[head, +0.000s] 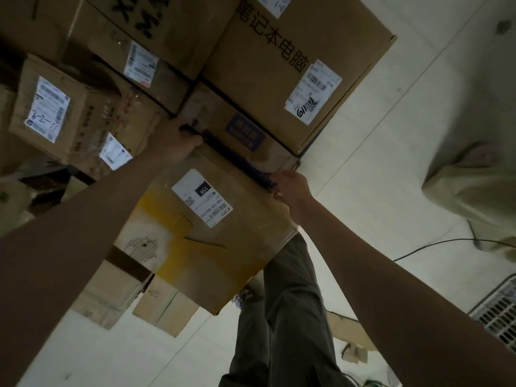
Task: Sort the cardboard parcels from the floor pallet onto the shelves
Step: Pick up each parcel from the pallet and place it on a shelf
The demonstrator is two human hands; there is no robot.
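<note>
1. Both arms reach out; the left hand (178,143) and right hand (290,188) grip the far edge of the parcel (212,219), fingertips hidden behind it.
2. Its white label (202,197) reads "15H".
3. Stacked boxes (293,65) stand just beyond, the far ones cut off.

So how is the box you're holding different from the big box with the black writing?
The held box has yellow patches and torn spots on its top; the big box looks plain brown and clean. The held box's label says 15H; the big box's label has pen scribbles. Both hands, left hand and right hand, grip the held box's far edge; nobody touches the big box. Both are cardboard with white labels.
</note>
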